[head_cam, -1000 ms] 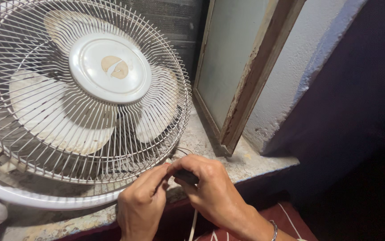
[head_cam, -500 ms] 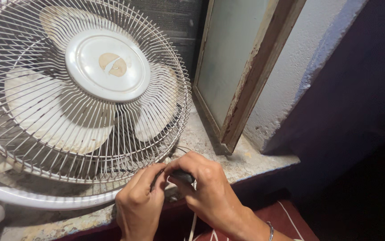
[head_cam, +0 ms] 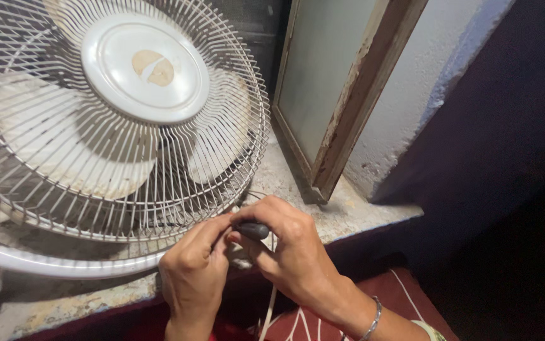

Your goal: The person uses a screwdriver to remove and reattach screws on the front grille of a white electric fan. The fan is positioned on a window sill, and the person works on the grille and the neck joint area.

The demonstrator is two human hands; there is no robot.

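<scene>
A white table fan [head_cam: 121, 120] with a wire grille lies tilted on a concrete ledge [head_cam: 342, 211]. My right hand [head_cam: 291, 252] grips a small dark tool handle [head_cam: 252, 230] at the grille's lower right rim. My left hand [head_cam: 193, 271] pinches the grille rim right beside that handle, fingertips touching it. The tool's tip is hidden between my fingers. A white cord [head_cam: 268, 309] hangs down below my hands.
A worn wooden window frame [head_cam: 354, 107] with frosted glass stands on the ledge behind the fan. A rough white wall [head_cam: 411, 95] and a dark curtain [head_cam: 506, 126] are at right. Red patterned cloth [head_cam: 310, 319] lies below the ledge.
Both hands stay at the grille's lower rim with small finger shifts. The dark handle shows more clearly between my fingers. The view has drifted slightly, so the fan sits a little lower left.
</scene>
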